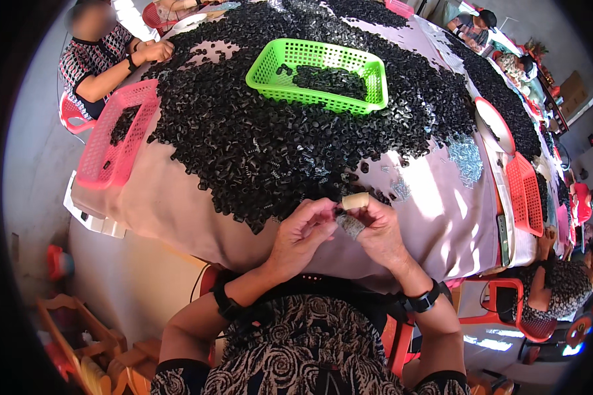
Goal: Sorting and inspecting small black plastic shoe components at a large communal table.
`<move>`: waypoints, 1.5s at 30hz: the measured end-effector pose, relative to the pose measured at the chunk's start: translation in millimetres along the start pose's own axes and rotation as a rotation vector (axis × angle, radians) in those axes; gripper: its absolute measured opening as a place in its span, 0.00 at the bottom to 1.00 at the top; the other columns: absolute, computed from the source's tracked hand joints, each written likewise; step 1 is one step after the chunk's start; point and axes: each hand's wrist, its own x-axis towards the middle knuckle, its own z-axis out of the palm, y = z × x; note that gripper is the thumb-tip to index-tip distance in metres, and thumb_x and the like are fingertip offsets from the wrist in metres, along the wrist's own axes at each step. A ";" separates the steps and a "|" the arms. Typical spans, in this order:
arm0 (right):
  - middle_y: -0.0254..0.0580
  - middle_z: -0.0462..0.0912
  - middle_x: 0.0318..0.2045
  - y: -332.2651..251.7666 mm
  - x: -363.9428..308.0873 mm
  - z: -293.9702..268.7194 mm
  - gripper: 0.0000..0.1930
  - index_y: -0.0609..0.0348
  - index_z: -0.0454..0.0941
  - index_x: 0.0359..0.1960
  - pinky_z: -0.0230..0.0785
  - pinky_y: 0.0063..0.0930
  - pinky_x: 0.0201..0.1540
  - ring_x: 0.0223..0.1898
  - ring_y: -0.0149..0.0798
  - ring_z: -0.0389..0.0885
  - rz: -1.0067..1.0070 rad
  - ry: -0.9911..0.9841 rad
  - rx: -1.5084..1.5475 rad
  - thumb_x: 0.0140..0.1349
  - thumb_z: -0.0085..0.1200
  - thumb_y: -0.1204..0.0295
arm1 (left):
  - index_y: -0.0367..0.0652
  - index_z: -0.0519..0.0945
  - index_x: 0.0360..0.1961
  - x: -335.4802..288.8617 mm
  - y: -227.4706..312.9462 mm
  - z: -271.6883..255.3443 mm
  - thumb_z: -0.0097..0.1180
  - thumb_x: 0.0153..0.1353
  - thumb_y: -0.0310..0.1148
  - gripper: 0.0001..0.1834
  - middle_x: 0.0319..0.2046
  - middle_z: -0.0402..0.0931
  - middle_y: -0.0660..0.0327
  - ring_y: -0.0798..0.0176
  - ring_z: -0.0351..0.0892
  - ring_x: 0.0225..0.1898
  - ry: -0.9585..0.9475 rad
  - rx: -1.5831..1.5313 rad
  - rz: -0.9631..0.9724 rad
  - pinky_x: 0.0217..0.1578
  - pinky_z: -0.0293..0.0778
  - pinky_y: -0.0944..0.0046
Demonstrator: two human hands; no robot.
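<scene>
My left hand (301,238) and my right hand (383,237) come together over the near edge of the cloth, fingertips almost touching. Between them is a small black part (338,211), pinched by both hands; its exact shape is too small and blurred to tell. On my right hand a tan wrap (355,201) covers the index finger, and a whitish wrap (350,227) covers the thumb. Just beyond my fingers spreads a big heap of small black plastic pieces (244,141). A few small metal springs (296,150) lie among them.
A green basket (263,91) with black pieces sits on the heap. Pink basket (89,161) stands left, red basket (526,197) right. A pile of springs (466,160) lies on the pink cloth (428,243), near a white dish (494,125). Other people sit around the tables.
</scene>
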 end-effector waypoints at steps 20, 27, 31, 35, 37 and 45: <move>0.27 0.79 0.28 -2.1 -1.5 -12.3 0.08 0.61 0.79 0.37 0.68 0.15 0.32 0.29 0.19 0.73 0.029 0.022 -0.223 0.56 0.55 0.83 | 0.39 0.74 0.43 5.2 -4.4 -9.4 0.48 0.65 0.27 0.07 0.38 0.75 0.60 0.69 0.75 0.36 0.054 -0.040 -0.019 0.36 0.74 0.67; 0.27 0.78 0.28 -18.2 1.3 -48.2 0.10 0.60 0.78 0.39 0.70 0.18 0.36 0.31 0.20 0.72 0.037 0.269 -0.290 0.58 0.51 0.86 | 0.37 0.69 0.46 2.9 4.1 -10.6 0.45 0.67 0.30 0.10 0.35 0.76 0.58 0.68 0.77 0.32 0.050 -0.057 -0.048 0.34 0.75 0.66; 0.34 0.80 0.31 -8.0 -3.9 -47.7 0.13 0.61 0.77 0.40 0.70 0.20 0.38 0.34 0.26 0.76 -0.027 0.143 -0.372 0.54 0.51 0.88 | 0.36 0.70 0.45 2.3 1.1 -11.1 0.47 0.67 0.30 0.10 0.31 0.76 0.59 0.69 0.75 0.27 0.023 0.048 -0.014 0.30 0.75 0.68; 0.43 0.78 0.30 -10.2 -5.2 -47.8 0.19 0.60 0.76 0.39 0.70 0.28 0.39 0.34 0.43 0.78 -0.116 -0.016 -0.718 0.43 0.52 0.90 | 0.35 0.71 0.45 2.1 0.7 -12.6 0.48 0.66 0.30 0.10 0.29 0.75 0.60 0.70 0.75 0.26 0.049 0.026 -0.136 0.27 0.75 0.69; 0.44 0.78 0.30 -12.7 -2.7 -43.5 0.20 0.59 0.76 0.38 0.70 0.31 0.39 0.34 0.47 0.77 -0.146 -0.005 -0.735 0.40 0.52 0.90 | 0.35 0.71 0.45 1.4 -1.1 -12.3 0.47 0.67 0.30 0.10 0.29 0.75 0.60 0.70 0.75 0.26 0.034 0.042 -0.166 0.27 0.75 0.69; 0.43 0.78 0.30 -4.2 1.5 -36.0 0.21 0.59 0.76 0.36 0.70 0.37 0.38 0.34 0.50 0.75 -0.201 0.000 -0.861 0.37 0.54 0.90 | 0.36 0.71 0.48 1.6 -9.6 -7.9 0.45 0.67 0.27 0.10 0.33 0.75 0.60 0.69 0.77 0.30 -0.017 0.043 -0.120 0.31 0.76 0.70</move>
